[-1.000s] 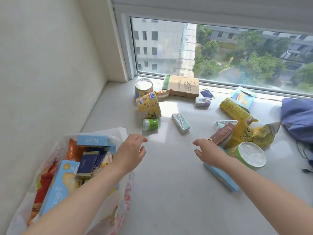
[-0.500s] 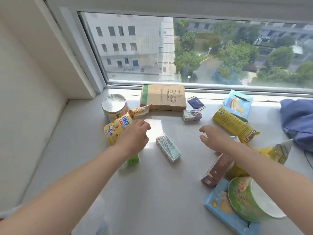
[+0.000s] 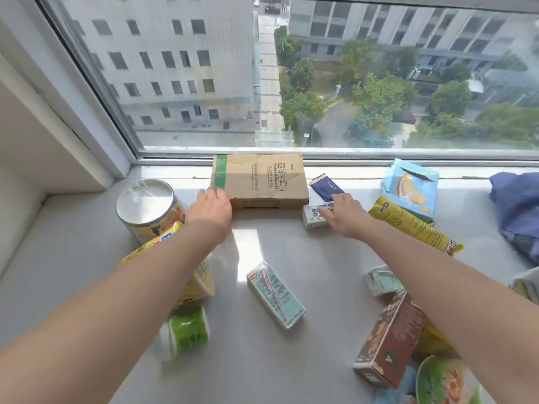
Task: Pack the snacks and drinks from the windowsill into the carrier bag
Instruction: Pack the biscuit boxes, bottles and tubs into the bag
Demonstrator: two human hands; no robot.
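The fingers (image 3: 204, 195) of the left hand (image 3: 208, 209) lie against the green-taped left end of the cardboard box (image 3: 259, 182); whether they have closed on it cannot be told. The fingers (image 3: 335, 199) of the right hand (image 3: 345, 214) are narrow, laid over the top of a small white carton (image 3: 310, 220) with the thumb at its near face, pinching it.

The box lies flat on the windowsill (image 3: 262, 249), its far edge at the window frame. The small carton sits just beside the box's right end, with a dark blue packet (image 3: 325, 185) just behind it. To the right are a light blue biscuit box (image 3: 408, 188) and a long yellow packet (image 3: 408, 225), with a blue cloth (image 3: 516, 205) at the edge. By the left forearm stands a can with a foil lid (image 3: 145, 205); a yellow bag (image 3: 195, 287) and a green-labelled bottle (image 3: 186, 330) lie partly under that arm. A pale green drink carton (image 3: 275, 294) lies between the arms. Near the right forearm are a second pale green carton (image 3: 382, 279), a brown box (image 3: 390, 339) and a green-rimmed bowl (image 3: 446, 380).
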